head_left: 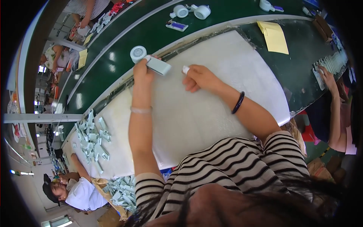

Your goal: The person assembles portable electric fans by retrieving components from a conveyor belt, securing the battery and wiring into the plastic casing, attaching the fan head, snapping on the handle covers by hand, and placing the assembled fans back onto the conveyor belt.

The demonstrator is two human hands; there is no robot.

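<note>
My left hand [142,71] is closed around a pale blue handheld fan [160,66]. Its round grilled head points up and left, and its flat handle sticks out to the right over the far edge of the white work sheet [181,121]. Just right of it, above the sheet, my right hand [199,78] has its fingers curled in. A small white piece [185,69] shows at those fingertips; whether it is held or worn on a finger I cannot tell. The two hands are apart.
Beyond the sheet runs a green conveyor belt [124,41] carrying several fans [201,12] and packets [177,25]. Pale blue plastic parts [90,140] lie at left, more in a box [123,191]. Yellow paper [275,38] lies right. Co-workers sit either side; one hand [328,78] touches stacked parts.
</note>
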